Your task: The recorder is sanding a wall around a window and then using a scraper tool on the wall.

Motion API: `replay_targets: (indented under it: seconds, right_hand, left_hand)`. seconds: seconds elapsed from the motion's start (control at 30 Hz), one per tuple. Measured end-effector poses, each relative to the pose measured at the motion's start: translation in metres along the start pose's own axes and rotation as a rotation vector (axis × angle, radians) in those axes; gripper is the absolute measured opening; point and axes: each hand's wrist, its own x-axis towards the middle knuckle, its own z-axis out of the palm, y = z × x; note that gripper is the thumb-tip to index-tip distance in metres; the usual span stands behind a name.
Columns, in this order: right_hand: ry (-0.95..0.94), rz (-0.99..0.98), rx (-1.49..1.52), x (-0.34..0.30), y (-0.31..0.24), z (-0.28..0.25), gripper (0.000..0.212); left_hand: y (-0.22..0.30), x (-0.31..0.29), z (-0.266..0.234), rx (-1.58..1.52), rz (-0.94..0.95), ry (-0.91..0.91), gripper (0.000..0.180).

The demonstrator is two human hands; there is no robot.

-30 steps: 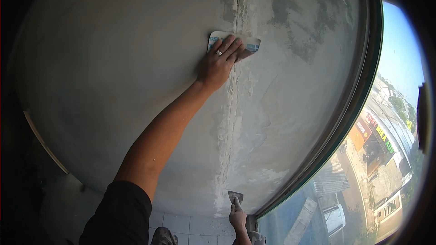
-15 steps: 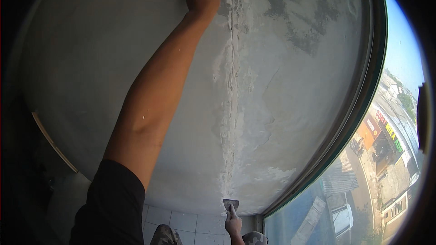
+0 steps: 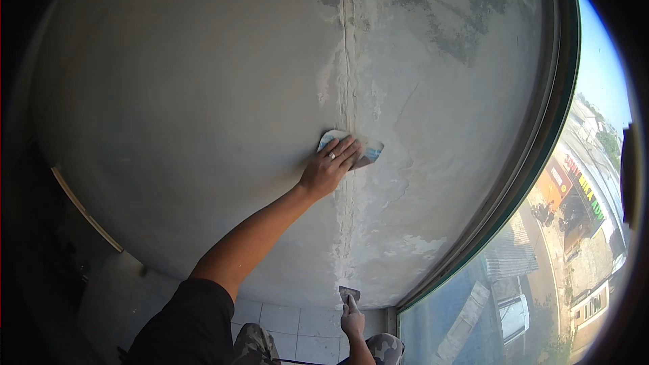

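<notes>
My left hand (image 3: pixel 332 164) reaches up to the grey plastered wall (image 3: pixel 223 94), a ring on one finger. Its fingers lie stretched over a sheet of sandpaper (image 3: pixel 370 151) with a pale, blue-printed back, holding it pressed against the wall. The sheet lies across a rough vertical seam (image 3: pixel 347 67) and covers part of it. Low down, near the foot of the wall, my right hand (image 3: pixel 352 321) grips a putty knife (image 3: pixel 349 293). The knife's dark, flat blade points upward beside the lower end of the seam; whether it touches the wall I cannot tell.
A dark-framed window (image 3: pixel 466 311) borders the wall on the right, with a street and buildings beyond it. Pale floor tiles (image 3: pixel 280 319) lie below, by my camouflage-clad knees (image 3: pixel 255 345). A thin wooden edge (image 3: pixel 88 209) shows at the left.
My left hand has come down from the top of the wall to the middle of the seam, bringing the sandpaper along. My right hand with the putty knife has barely shifted.
</notes>
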Motion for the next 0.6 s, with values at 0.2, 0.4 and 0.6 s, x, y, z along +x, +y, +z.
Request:
replay_targets:
  seconds: [0.2,0.4,0.6]
  right_hand:
    - [0.026,0.047,-0.018,-0.005,0.007,0.001,0.046]
    - [-0.024,0.014,0.021,0.002,0.002,0.004,0.048]
    - [-0.068,0.039,0.038,0.004,0.001,0.013,0.048]
  left_hand:
    - [-0.024,-0.045,-0.048,-0.112,-0.189,0.012,0.041]
    - [-0.146,0.194,-0.178,0.266,-0.164,0.737,0.048]
    - [-0.185,0.273,-0.148,0.143,-0.269,0.445,0.046]
